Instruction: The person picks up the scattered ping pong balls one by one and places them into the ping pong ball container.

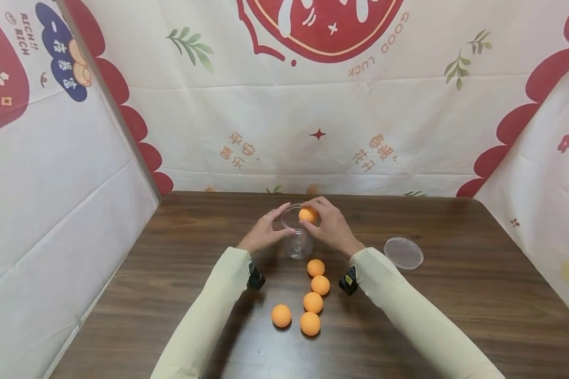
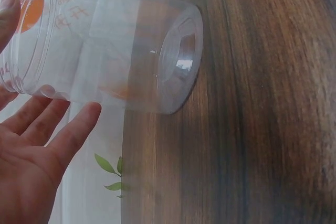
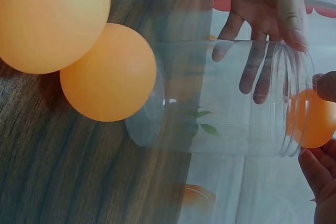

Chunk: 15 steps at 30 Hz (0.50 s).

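Observation:
A clear plastic jar (image 1: 297, 248) stands upright on the table with its mouth uncovered. My left hand (image 1: 264, 230) holds it near the rim, thumb on the near side and fingers round the far side. At the mouth, my right hand (image 1: 333, 227) pinches an orange ping-pong ball (image 1: 307, 215) between thumb and fingers. The right wrist view shows this ball (image 3: 313, 119) at the jar's opening, partly seen through the threaded neck. No ball shows at the jar's bottom (image 2: 181, 61) in the left wrist view.
Several orange ping-pong balls (image 1: 313, 302) lie in a rough line on the near side of the jar, with another ball (image 1: 281, 316) to their left. A clear round lid (image 1: 404, 253) rests on the brown table (image 1: 460, 295) at right. Printed cloth (image 1: 313, 105) hangs behind.

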### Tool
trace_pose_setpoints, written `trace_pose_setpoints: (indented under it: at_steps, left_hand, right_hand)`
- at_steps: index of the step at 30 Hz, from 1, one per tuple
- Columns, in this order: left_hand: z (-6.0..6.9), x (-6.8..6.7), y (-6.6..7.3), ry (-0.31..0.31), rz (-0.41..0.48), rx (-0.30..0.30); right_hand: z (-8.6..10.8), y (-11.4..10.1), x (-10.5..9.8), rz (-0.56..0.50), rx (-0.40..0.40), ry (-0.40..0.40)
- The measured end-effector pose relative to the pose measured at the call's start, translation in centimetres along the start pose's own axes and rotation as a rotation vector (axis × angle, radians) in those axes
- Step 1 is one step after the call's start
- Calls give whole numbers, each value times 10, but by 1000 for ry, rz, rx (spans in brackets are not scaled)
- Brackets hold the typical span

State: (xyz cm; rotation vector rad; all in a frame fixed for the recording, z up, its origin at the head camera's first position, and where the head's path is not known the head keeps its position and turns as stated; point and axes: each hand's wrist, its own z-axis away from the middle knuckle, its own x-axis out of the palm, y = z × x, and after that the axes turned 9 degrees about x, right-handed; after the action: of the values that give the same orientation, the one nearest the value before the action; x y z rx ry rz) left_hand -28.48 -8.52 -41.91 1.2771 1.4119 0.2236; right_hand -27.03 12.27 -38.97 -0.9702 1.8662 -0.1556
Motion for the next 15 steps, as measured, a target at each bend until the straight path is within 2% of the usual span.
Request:
trace_pose_setpoints:
  at_steps: [7, 15]
  left_hand:
    - [-2, -1, 1, 2, 21, 4]
    - [1, 0, 2, -2, 37, -7]
  right_hand:
    - [0, 1, 0, 4, -8, 8]
    - [2, 3, 1, 12, -22, 4]
